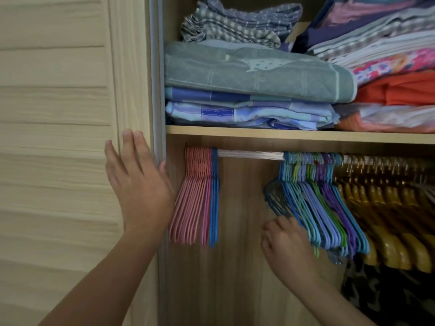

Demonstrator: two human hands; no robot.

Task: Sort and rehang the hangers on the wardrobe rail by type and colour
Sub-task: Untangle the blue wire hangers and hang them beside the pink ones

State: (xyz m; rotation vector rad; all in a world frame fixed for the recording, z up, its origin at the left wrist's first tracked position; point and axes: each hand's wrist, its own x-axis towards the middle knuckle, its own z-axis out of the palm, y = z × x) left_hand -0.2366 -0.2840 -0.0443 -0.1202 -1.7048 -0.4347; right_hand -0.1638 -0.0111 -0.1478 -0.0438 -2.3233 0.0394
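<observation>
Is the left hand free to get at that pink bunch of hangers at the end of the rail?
Probably yes. The left hand lies flat on the wardrobe door edge, holding nothing, right beside the pink hangers. Nothing stands between them.

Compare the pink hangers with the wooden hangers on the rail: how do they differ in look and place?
The pink hangers are thin and hang at the rail's left end; the wooden hangers are thick, yellow-brown, and hang at the right. The pink bunch hangs nearly straight down; the wooden ones slant to the right. Both hang bare from the same rail.
</observation>
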